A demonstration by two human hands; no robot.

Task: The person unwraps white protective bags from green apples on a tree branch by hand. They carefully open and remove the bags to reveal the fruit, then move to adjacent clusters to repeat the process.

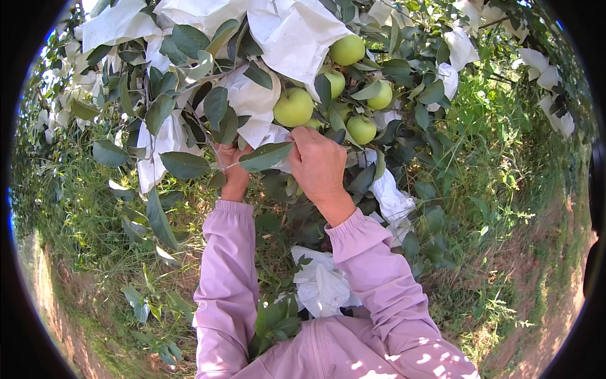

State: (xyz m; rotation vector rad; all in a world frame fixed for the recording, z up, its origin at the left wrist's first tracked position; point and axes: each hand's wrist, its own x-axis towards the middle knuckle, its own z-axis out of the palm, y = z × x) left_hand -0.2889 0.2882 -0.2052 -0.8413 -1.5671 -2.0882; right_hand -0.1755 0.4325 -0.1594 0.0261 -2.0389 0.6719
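Observation:
Both hands are up in an apple tree's branches. My right hand point(318, 158), fingers bent together, touches the edge of a white paper-like bag point(279, 137) just below a green apple point(293, 107). My left hand point(234, 163) is partly hidden behind leaves and a twig, at the lower edge of the white bags; what its fingers hold cannot be seen. Several bare green apples, among them one at the top point(348, 49) and one lower down point(361, 130), hang to the right of the hands. A large white bag point(298, 38) drapes above them.
A leaf point(266, 156) crosses between the hands. More white bags hang at left point(165, 142) and upper right point(459, 47). A crumpled white bag point(324, 284) lies low in the foliage near my body, another point(393, 199) beside my right forearm. Grass and weeds point(473, 208) cover the ground around.

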